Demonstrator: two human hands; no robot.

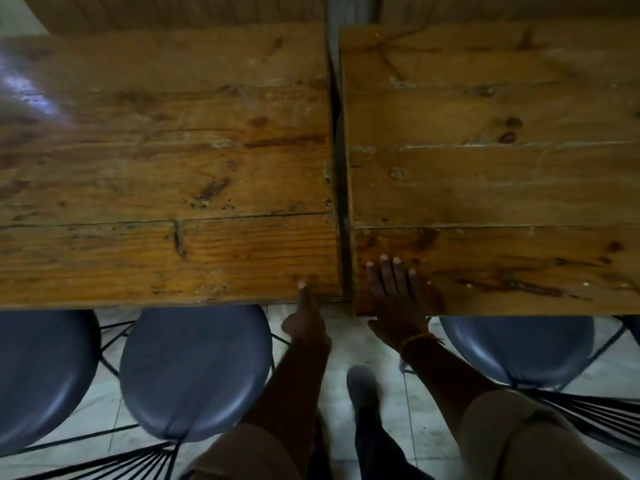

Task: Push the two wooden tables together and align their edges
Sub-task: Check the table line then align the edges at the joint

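1. Two wooden counters filled the view: the left counter (162, 161) from 9 to 12 o'clock, the right counter (491, 161) from 12 to 3.
2. A narrow dark gap (341, 161) ran between them, nearly shut at the near end.
3. The near edges were not flush; the right counter's edge sat a little nearer the person.
4. The left hand (306, 317) gripped the left counter's near corner, thumb on top, other fingers hidden beneath.
5. The right hand (394, 296) lay flat and spread on the right counter's near corner, holding nothing.
6. Grey round stools sat below at 7 o'clock (194, 368), at 8 (41, 375) and at 4 (519, 351).
7. A shoe (362, 386) stood on the pale tiled floor (346, 334) at 6 o'clock.
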